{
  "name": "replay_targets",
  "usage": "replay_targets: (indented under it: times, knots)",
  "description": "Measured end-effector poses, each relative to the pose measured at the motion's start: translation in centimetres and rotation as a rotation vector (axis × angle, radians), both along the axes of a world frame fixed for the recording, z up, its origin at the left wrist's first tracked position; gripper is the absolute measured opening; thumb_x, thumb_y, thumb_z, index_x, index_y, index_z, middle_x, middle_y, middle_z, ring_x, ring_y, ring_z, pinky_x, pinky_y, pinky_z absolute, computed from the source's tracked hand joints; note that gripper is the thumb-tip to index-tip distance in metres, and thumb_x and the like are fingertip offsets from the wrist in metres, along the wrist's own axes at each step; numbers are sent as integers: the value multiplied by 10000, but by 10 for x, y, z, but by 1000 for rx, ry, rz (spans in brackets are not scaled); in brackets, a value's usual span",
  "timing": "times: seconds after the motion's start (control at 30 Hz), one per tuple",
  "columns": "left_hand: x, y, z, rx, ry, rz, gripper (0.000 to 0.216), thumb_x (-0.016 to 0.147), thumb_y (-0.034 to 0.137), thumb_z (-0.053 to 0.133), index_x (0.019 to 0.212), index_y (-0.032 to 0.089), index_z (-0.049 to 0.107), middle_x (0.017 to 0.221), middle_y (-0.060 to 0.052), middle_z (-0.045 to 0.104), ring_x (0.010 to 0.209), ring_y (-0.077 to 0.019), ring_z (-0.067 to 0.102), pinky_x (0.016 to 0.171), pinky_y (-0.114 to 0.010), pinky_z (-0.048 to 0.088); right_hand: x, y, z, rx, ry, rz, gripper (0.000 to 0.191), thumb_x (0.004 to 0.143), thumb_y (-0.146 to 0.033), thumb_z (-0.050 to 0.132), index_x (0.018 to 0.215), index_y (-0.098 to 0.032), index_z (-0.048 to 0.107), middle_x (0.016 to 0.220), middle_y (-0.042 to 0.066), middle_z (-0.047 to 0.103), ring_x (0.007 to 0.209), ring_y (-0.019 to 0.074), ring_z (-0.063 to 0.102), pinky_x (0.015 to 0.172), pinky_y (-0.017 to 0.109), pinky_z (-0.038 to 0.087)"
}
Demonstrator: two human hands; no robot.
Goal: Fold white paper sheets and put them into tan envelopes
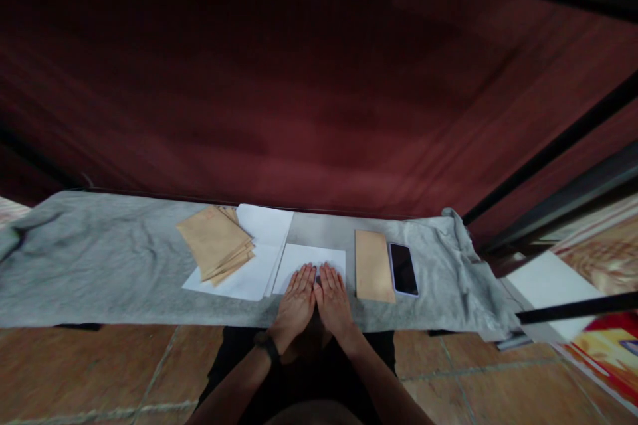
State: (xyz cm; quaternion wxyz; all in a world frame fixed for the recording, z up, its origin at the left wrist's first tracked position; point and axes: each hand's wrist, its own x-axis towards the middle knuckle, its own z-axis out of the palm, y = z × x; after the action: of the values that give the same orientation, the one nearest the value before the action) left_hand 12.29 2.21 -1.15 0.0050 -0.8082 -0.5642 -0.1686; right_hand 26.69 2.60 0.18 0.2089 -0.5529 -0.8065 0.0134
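A white sheet of paper, apparently folded, lies in front of me on the cloth-covered table. My left hand rests flat on its near part, fingers stretched forward, with a dark band at the wrist. Beside it, almost touching at the thumbs, my right hand also lies flat on the paper. Both palms hide the sheet's near edge. To the left, several white sheets are stacked, partly under a fanned pile of brown envelopes. A single brown envelope lies to the right of my hands.
A phone lies right of the single envelope. The grey cloth covers the narrow table, wrinkled at both ends. Behind it rises a dark red panel. Black bars slant on the right. Tiled floor shows below.
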Motion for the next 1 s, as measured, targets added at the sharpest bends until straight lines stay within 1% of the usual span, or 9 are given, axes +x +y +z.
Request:
replay_targets:
  times: [0.1, 0.2, 0.37, 0.5, 0.63, 0.73, 0.83, 0.9, 1.0]
  knots:
    - [0, 15, -4, -44, 42, -6, 595, 980, 183, 292, 1569, 102, 285, 1588, -148, 390, 1504, -227, 300, 1225, -468, 266, -1, 18, -1, -33, -10, 57, 470, 1057, -269, 331, 1493, -145, 458, 1539, 115, 472, 1458, 219, 391, 1205, 453, 316]
    - [-3, 25, -2, -59, 89, -10, 583, 977, 177, 291, 1557, 129, 327, 1599, -113, 382, 1511, -211, 281, 1236, -464, 238, 1, 30, -5, -15, -25, 75, 464, 1052, -283, 358, 1479, -147, 478, 1543, 123, 465, 1457, 239, 392, 1201, 479, 312]
    - [-6, 41, 4, -54, 106, 36, 571, 980, 192, 301, 1548, 166, 358, 1601, -76, 385, 1514, -219, 275, 1236, -475, 228, 3, 44, -7, 11, -72, 24, 474, 1039, -316, 417, 1493, -189, 465, 1569, 119, 427, 1451, 269, 398, 1177, 481, 317]
    - [-7, 54, 8, -43, 100, 60, 567, 977, 209, 325, 1542, 201, 377, 1604, -69, 379, 1516, -253, 267, 1237, -537, 184, 0, 54, -2, -35, -89, -36, 460, 1037, -337, 432, 1485, -246, 481, 1563, 99, 438, 1453, 270, 391, 1173, 491, 309]
    - [-7, 63, 9, -37, 68, 81, 549, 983, 244, 341, 1527, 243, 410, 1600, -59, 388, 1504, -281, 295, 1223, -582, 182, -2, 61, 0, -63, -64, -73, 451, 1038, -327, 426, 1477, -248, 491, 1573, 103, 425, 1454, 273, 387, 1171, 514, 305]
    - [-7, 68, 8, -40, 38, 113, 530, 990, 271, 341, 1511, 245, 440, 1584, -63, 415, 1496, -294, 310, 1216, -595, 189, -4, 64, -3, -20, -16, -96, 461, 1038, -318, 412, 1486, -229, 476, 1583, 122, 406, 1446, 278, 398, 1171, 538, 304]
    - [-6, 72, 7, -39, 13, 147, 532, 998, 305, 336, 1514, 224, 434, 1570, -82, 434, 1500, -288, 305, 1217, -587, 195, -6, 64, -7, 10, 19, -143, 493, 1039, -347, 408, 1499, -179, 454, 1584, 165, 390, 1450, 294, 388, 1163, 554, 315]
    - [-6, 73, 6, -34, 8, 178, 546, 1002, 318, 325, 1525, 187, 412, 1572, -111, 424, 1504, -281, 297, 1221, -572, 197, -7, 64, -9, 0, 13, -181, 522, 1041, -360, 401, 1509, -130, 431, 1590, 197, 364, 1465, 304, 360, 1165, 547, 315]
    - [-5, 72, 5, -26, 7, 239, 568, 1005, 333, 333, 1528, 118, 393, 1592, -163, 370, 1505, -291, 293, 1225, -547, 203, -8, 63, -11, -28, -17, -239, 570, 1045, -352, 389, 1520, -38, 377, 1586, 256, 332, 1479, 317, 332, 1176, 544, 299]
